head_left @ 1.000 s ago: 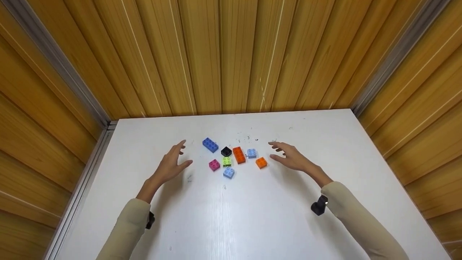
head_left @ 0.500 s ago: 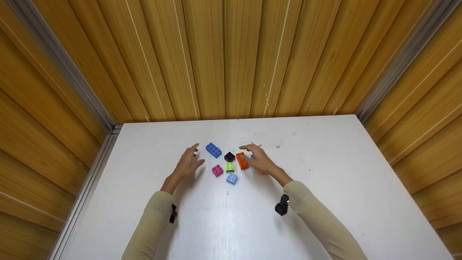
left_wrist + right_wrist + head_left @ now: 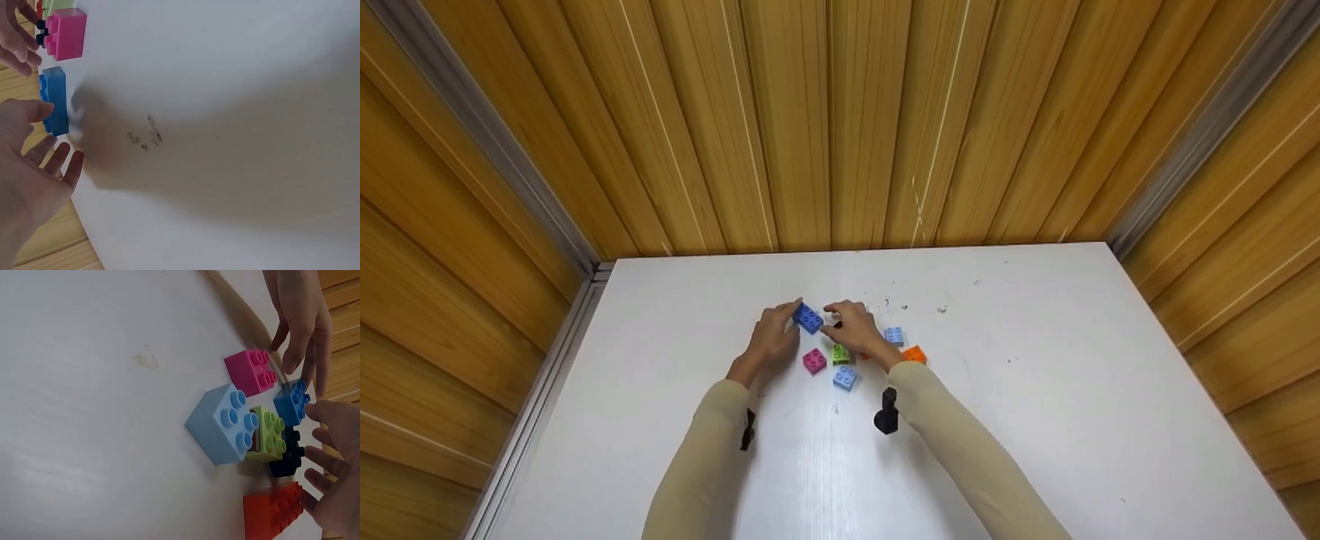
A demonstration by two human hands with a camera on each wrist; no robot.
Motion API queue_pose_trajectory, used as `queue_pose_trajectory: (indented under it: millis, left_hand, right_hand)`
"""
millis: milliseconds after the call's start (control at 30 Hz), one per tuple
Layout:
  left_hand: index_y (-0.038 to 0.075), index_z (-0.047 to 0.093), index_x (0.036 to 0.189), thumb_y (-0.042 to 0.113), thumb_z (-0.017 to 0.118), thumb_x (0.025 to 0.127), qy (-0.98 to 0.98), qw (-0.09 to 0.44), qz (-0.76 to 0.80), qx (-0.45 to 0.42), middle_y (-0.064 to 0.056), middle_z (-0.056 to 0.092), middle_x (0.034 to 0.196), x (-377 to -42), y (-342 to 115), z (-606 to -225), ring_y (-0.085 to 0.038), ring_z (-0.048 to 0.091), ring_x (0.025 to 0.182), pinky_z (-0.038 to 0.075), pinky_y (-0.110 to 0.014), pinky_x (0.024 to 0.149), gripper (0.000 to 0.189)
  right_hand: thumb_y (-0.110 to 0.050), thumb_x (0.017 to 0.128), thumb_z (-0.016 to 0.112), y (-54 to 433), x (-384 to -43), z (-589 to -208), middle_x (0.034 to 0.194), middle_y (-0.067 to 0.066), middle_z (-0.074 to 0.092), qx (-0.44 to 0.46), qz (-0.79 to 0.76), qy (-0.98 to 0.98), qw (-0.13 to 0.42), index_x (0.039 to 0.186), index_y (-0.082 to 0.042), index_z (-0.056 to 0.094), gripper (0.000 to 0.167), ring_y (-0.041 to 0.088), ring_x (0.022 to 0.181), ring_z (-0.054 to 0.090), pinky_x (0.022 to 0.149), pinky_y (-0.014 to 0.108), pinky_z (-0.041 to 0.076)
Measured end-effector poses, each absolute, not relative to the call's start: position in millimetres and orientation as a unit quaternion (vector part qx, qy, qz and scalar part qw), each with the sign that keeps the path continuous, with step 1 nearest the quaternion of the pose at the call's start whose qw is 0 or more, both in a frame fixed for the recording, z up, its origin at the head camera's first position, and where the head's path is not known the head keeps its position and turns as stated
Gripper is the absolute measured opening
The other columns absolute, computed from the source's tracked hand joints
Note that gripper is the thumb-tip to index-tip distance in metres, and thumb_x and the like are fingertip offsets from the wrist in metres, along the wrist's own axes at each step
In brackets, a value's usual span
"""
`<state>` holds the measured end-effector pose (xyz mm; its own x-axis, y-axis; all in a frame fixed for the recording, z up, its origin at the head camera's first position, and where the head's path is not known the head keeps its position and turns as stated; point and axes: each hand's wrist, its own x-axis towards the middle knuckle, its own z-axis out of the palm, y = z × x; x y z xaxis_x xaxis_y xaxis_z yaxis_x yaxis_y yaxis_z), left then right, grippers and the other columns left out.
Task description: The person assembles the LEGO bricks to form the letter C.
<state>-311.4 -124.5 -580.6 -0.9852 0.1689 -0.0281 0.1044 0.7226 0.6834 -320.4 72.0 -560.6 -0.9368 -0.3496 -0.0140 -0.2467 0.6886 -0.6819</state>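
We've moved both hands inward, mid-frame: left hand (image 3: 772,334) spread at blue brick (image 3: 808,319), contact unclear; right hand (image 3: 856,328) spread over black brick (image 3: 286,461). Both bricks within reach, no grip yet.

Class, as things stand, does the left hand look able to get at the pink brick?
Probably yes: the pink brick lies close to the left hand, and the head view shows no other brick, nor the right hand, between them.

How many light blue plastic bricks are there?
2: the front light blue brick lies by the lime-green plastic brick; the back light blue brick by the orange plastic brick. The right hand might hide others.
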Motion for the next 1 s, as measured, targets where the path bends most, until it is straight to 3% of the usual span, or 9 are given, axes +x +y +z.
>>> queue_pose_trajectory:
  millis: [367, 833, 1000]
  left_hand:
    - [0.005, 0.056, 0.145, 0.005, 0.072, 0.086, 0.935, -0.028, 0.335, 0.110, -0.021, 0.065, 0.134, -308.6, -126.8, -597.0, -0.040, 0.055, 0.123, 0.042, -0.058, 0.104, 0.061]
    - [0.005, 0.066, 0.127, 0.013, 0.073, 0.093, 0.934, -0.030, 0.344, 0.095, -0.018, 0.069, 0.120, -303.6, -131.0, -590.4, -0.037, 0.056, 0.118, 0.037, -0.057, 0.105, 0.035]
    - [0.006, 0.063, 0.129, 0.013, 0.070, 0.096, 0.925, -0.027, 0.365, 0.101, -0.016, 0.068, 0.123, -294.6, -137.3, -585.8, -0.036, 0.055, 0.121, 0.035, -0.055, 0.106, 0.034]
  right_hand:
    - [-0.023, 0.093, 0.075, 63.1, -314.6, -572.0, 0.135, 0.015, 0.064, -0.153, -0.295, 0.939, 0.085, 0.139, -0.006, 0.061, 0.051, 0.033, 0.124, 0.055, 0.110, 0.052, 0.040]
    - [-0.014, 0.095, 0.071, 69.3, -314.9, -570.5, 0.133, 0.014, 0.066, -0.172, -0.326, 0.926, 0.082, 0.136, -0.008, 0.065, 0.042, 0.033, 0.127, 0.054, 0.114, 0.053, 0.033]
    - [-0.009, 0.095, 0.071, 68.9, -310.8, -565.2, 0.130, 0.016, 0.066, -0.196, -0.366, 0.906, 0.079, 0.135, -0.005, 0.064, 0.041, 0.034, 0.123, 0.054, 0.110, 0.051, 0.038]
